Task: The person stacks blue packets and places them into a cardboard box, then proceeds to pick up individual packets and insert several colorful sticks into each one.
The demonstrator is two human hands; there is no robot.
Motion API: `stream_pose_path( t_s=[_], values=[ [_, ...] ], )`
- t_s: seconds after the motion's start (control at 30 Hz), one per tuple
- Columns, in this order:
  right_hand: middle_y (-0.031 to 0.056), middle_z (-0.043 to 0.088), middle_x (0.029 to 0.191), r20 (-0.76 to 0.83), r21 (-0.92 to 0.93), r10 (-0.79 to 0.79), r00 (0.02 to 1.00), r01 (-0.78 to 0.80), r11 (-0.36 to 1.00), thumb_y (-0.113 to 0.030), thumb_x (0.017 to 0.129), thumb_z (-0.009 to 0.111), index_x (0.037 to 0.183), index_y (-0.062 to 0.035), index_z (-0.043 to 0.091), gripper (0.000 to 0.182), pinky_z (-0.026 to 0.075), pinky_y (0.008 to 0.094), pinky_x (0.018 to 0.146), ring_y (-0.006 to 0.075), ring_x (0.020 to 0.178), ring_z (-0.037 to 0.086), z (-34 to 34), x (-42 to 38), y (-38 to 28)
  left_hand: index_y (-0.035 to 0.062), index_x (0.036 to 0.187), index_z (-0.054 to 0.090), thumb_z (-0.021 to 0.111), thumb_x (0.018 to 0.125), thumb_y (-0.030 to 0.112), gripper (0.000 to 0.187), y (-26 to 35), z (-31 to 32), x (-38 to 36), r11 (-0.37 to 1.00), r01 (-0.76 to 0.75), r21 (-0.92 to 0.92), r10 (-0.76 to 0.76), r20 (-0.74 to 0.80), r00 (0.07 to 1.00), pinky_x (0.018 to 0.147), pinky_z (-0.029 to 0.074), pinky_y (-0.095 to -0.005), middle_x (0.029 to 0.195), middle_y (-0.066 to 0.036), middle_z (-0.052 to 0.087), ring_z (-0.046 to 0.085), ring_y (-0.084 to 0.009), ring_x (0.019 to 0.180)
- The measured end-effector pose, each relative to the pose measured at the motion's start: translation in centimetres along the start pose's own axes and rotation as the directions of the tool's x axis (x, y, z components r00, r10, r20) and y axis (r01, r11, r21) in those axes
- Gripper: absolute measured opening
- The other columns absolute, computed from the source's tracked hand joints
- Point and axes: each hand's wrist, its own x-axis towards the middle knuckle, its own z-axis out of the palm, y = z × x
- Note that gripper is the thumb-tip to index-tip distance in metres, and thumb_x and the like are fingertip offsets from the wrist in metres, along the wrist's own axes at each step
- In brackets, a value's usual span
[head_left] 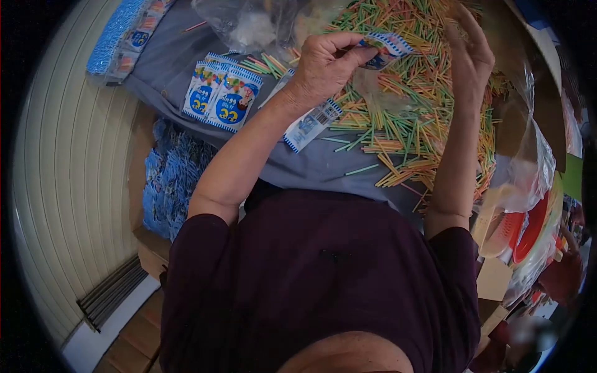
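My left hand (333,65) pinches a small printed sachet (387,50), blue, white and red, between thumb and fingers. It is held above a large pile of thin, straw-like coloured sticks (404,93) in green, yellow, orange and pink. My right hand (471,53) is raised over the right part of that pile, fingers apart and slightly blurred; I see nothing held in it. Below my left wrist, a sachet (311,127) lies back side up with a barcode. Several more sachets (230,99) lie overlapping on the grey cloth to the left.
A cardboard box (152,255) full of blue wrappers (171,177) stands at the left. Clear plastic bags (249,25) lie at the back. A blue-edged pack (127,40) sits at the far left corner. Red and yellow plastic baskets (507,233) are at the right, with another person beyond.
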Motion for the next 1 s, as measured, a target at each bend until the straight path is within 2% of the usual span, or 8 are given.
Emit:
stream_pose_path(
  t_s=[0.23, 0.43, 0.5, 0.53, 0.6, 0.67, 0.73, 1.0],
  values=[
    [0.0112, 0.072, 0.087, 0.408, -0.449, -0.012, 0.913, 0.212, 0.868, -0.006, 0.084, 0.072, 0.11, -0.0028, 0.068, 0.026, 0.053, 0.0335, 0.065, 0.0189, 0.073, 0.068, 7.1, -5.5, -2.7, -0.0013, 0.1, 0.072, 0.066, 0.093, 0.006, 0.012, 2.6, -2.1, -4.6, 0.995, -0.005, 0.096, 0.017, -0.131, 0.991, 0.062, 0.047, -0.0207, 0.082, 0.001, 0.068, 0.056, -0.0007, 0.073],
    [0.0145, 0.07, 0.092, 0.417, -0.525, 0.072, 0.906, 0.176, 0.833, -0.008, 0.081, 0.072, 0.113, -0.0079, 0.069, 0.032, 0.053, 0.0339, 0.063, 0.0258, 0.078, 0.069, 6.1, -6.5, -1.7, -0.0022, 0.099, 0.069, 0.063, 0.093, 0.007, 0.012, 3.7, -9.5, -10.0, 0.934, 0.149, 0.325, -0.017, -0.374, 0.927, 0.062, 0.048, -0.0294, 0.082, -0.005, 0.069, 0.061, -0.0104, 0.073],
    [0.0147, 0.066, 0.111, 0.514, -0.775, -0.014, 0.858, 0.471, 0.422, -0.007, 0.078, 0.072, 0.121, -0.0128, 0.067, 0.043, 0.051, 0.0416, 0.082, 0.0285, 0.103, 0.063, 2.4, -4.8, -1.4, -0.0003, 0.099, 0.069, 0.064, 0.089, 0.009, 0.014, 2.2, -13.4, -11.7, 0.115, 0.099, 0.988, 0.193, -0.12, 0.974, 0.075, 0.049, -0.0397, 0.086, -0.01, 0.067, 0.062, -0.0254, 0.083],
    [0.0147, 0.066, 0.111, 0.521, -0.77, -0.013, 0.854, 0.476, 0.425, -0.007, 0.078, 0.072, 0.121, -0.0128, 0.067, 0.043, 0.051, 0.0416, 0.082, 0.0285, 0.103, 0.063, 0.5, -4.3, -1.0, 0.0015, 0.1, 0.069, 0.068, 0.084, 0.011, 0.019, 2.1, -13.5, -11.9, 0.146, 0.073, 0.987, 0.177, -0.099, 0.979, 0.082, 0.046, -0.0462, 0.09, -0.012, 0.063, 0.057, -0.0347, 0.09],
    [0.0141, 0.047, 0.141, 0.381, -0.868, 0.255, 0.889, 0.439, -0.233, -0.011, 0.075, 0.073, 0.129, -0.0259, 0.062, 0.057, 0.041, 0.0521, 0.1, 0.0342, 0.132, 0.042, -2.9, -3.4, 0.2, 0.0024, 0.1, 0.069, 0.07, 0.082, 0.012, 0.02, 3.7, -11.5, -11.2, 0.096, 0.028, 0.995, 0.28, -0.054, 0.958, 0.08, 0.046, -0.0447, 0.091, -0.011, 0.062, 0.057, -0.0334, 0.089],
    [0.015, 0.042, 0.144, 0.403, -0.872, 0.292, 0.868, 0.461, -0.166, -0.011, 0.075, 0.073, 0.132, -0.0265, 0.059, 0.061, 0.036, 0.0549, 0.103, 0.0354, 0.136, 0.036, -4.4, -2.5, 1.0, 0.0033, 0.099, 0.069, 0.072, 0.081, 0.013, 0.021, 4.6, -8.7, -10.4, 0.053, -0.008, 0.999, 0.372, -0.012, 0.928, 0.078, 0.046, -0.0431, 0.093, -0.01, 0.061, 0.058, -0.0322, 0.088],
    [0.0158, 0.037, 0.148, 0.436, -0.869, 0.325, 0.839, 0.486, -0.092, -0.011, 0.074, 0.072, 0.135, -0.027, 0.057, 0.064, 0.031, 0.0577, 0.107, 0.0365, 0.139, 0.03, -4.8, -1.6, 2.0, 0.0028, 0.102, 0.069, 0.072, 0.081, 0.013, 0.023, 4.9, -6.1, -10.1, 0.396, -0.12, 0.911, 0.156, 0.062, 0.986, 0.076, 0.047, -0.0418, 0.094, -0.01, 0.06, 0.057, -0.031, 0.085],
    [0.013, 0.051, 0.134, 0.567, -0.738, 0.227, 0.792, 0.611, -0.289, -0.011, 0.082, 0.063, 0.117, -0.0086, 0.059, 0.036, 0.034, 0.0553, 0.102, 0.0315, 0.127, 0.045, -4.4, -0.3, 6.2, 0.0044, 0.082, 0.064, 0.067, 0.069, 0.005, 0.013, 2.7, -2.6, -11.2, 0.289, -0.179, 0.94, 0.075, 0.164, 0.984, 0.062, 0.05, -0.0354, 0.081, -0.007, 0.055, 0.058, -0.0264, 0.081]
  ],
)
